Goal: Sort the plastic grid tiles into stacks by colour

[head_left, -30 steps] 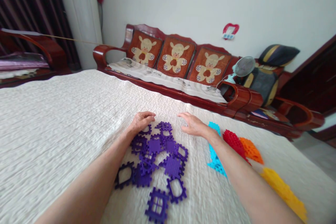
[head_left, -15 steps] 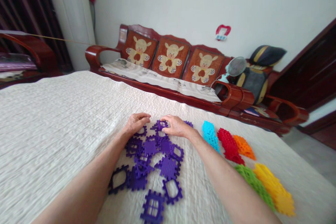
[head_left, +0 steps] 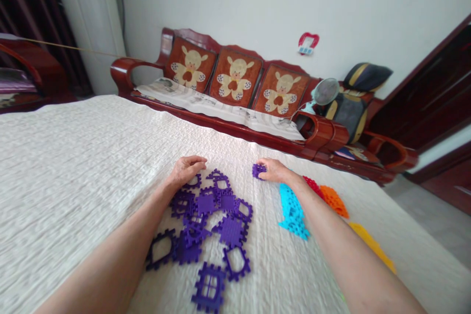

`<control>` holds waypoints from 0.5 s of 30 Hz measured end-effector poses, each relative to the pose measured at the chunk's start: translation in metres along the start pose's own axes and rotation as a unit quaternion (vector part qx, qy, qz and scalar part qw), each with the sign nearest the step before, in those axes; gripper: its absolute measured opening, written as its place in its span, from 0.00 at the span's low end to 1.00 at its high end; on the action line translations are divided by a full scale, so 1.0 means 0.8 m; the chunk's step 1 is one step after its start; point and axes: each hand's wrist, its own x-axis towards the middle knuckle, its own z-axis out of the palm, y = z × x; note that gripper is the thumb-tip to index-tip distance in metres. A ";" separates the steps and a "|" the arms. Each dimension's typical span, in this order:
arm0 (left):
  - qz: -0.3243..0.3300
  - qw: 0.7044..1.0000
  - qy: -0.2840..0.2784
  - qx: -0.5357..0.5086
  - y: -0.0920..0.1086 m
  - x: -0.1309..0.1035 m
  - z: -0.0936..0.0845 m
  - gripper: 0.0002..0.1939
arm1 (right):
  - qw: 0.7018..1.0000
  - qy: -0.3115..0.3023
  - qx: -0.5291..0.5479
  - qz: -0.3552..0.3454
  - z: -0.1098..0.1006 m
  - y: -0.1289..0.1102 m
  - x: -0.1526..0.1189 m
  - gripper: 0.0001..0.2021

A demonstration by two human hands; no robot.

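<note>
Forearms [head_left: 158,213] stretched forward from the lower corners, slanting inward so that both hands came over the far part of a white, crinkle-textured cloth [head_left: 91,157]. Palm turned down, the right hand [head_left: 271,170] pointed left and pinched a purple interlocking tile [head_left: 258,171] between thumb and fingers, right of the purple pile and just beyond the cyan tiles [head_left: 293,212]. That tile jutted leftward from the fingertips; its long axis could not be told, since the fingers covered part of it. The left hand [head_left: 187,169] pointed right, its fingers loosely bent and nothing visible in its grasp, by the pile's far left edge. Notched teeth rimmed the plastic purple pieces: a small triangular tile [head_left: 217,173] had its apex aimed away, a solid square tile [head_left: 231,231] showed a ribbed face, and nearest lay a four-paned window tile [head_left: 209,288], its far end leaning slightly right. The cyan tiles formed a strip running away from the viewer, its far end tipped left; red tiles [head_left: 312,185], orange tiles [head_left: 334,201] and yellow tiles [head_left: 372,246] lay beyond the right forearm.
</note>
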 end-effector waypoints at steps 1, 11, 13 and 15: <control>0.000 1.000 0.001 0.001 0.000 0.000 0.000 0.15 | 1.000 -0.003 -0.001 0.000 0.002 -0.001 -0.001 0.20; -0.018 1.000 0.010 -0.006 0.008 -0.005 0.000 0.16 | 1.000 -0.025 -0.017 -0.004 0.017 -0.001 0.003 0.28; -0.024 1.000 0.011 -0.003 0.010 -0.007 0.000 0.17 | 0.999 -0.029 -0.019 -0.006 0.018 0.000 0.004 0.27; -0.022 1.000 0.009 -0.004 0.011 -0.008 0.000 0.17 | 0.999 -0.032 -0.023 -0.010 0.019 0.000 0.005 0.27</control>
